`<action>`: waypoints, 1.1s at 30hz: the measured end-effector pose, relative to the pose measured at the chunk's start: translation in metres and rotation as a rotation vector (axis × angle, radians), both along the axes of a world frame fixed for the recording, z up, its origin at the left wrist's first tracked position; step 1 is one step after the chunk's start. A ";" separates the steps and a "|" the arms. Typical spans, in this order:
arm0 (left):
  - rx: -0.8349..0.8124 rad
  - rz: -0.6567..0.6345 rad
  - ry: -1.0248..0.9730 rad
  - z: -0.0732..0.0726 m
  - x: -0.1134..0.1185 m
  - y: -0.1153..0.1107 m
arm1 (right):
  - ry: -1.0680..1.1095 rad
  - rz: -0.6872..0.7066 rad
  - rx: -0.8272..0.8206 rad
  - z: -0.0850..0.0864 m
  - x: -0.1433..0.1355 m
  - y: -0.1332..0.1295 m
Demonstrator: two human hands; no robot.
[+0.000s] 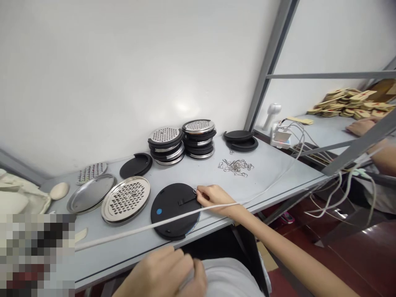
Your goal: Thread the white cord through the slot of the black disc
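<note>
Nearest to the view is the left hand (163,272), in front of the desk (204,173); its fingers are loosely curled, and I cannot tell whether they hold something.

Next, the white cord (130,234) crosses before the black disc (173,206) and the right wrist. I cannot tell if it touches them; if it does, a movement of the arm could drag it and disturb the disc. The disc lies flat near the front edge, with only the right side attended, so a push toward the body could make it slide off. The metal clip (194,191), being small, could slip away if the pinch becomes loose.

The grip of the right hand (215,196) is nearly closed, thumb toward forefinger, and appears to have hold of this clip. The clip is at the fingertips, by the disc's right rim; the disc itself is just left of the grip.

Left of the disc lies a grater plate (126,200). Beyond the right hand are loose clips (236,166), then two stacks (167,159) of graters. Farther, at the right, is another person's hand (361,126).
</note>
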State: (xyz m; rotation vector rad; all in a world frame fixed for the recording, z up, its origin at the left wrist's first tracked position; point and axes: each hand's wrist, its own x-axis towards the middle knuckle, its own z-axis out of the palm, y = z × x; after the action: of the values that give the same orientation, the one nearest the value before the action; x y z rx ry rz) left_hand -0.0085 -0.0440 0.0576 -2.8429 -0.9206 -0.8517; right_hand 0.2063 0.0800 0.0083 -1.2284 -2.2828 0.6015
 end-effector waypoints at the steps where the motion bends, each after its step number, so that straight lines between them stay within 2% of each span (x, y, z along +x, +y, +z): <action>1: 0.070 -0.101 0.093 -0.003 0.003 0.009 | -0.009 -0.006 -0.001 0.000 0.000 0.000; 3: 0.082 -0.095 0.194 -0.010 0.008 0.027 | -0.020 -0.016 -0.002 -0.001 0.000 0.000; 7: -0.129 0.203 0.102 -0.027 0.010 0.048 | -0.006 -0.012 0.002 -0.001 0.000 0.000; 9: -0.157 0.251 0.110 -0.033 0.008 0.051 | 0.002 -0.007 -0.003 -0.001 0.000 0.000; 14: -0.172 0.223 0.225 -0.042 0.004 0.055 | 0.009 -0.002 -0.041 0.000 0.001 0.000; 19: -0.132 0.273 0.173 -0.049 0.005 0.058 | 0.017 -0.012 -0.085 0.000 0.001 0.001; 33: -0.115 0.296 0.175 -0.049 0.008 0.054 | 0.012 -0.026 -0.096 -0.001 0.002 0.000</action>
State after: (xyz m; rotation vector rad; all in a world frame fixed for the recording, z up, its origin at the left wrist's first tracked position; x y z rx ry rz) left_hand -0.0001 0.0101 0.0089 -2.7150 -1.3573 -0.5251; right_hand 0.2082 0.0803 0.0070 -1.2937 -2.2481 0.7141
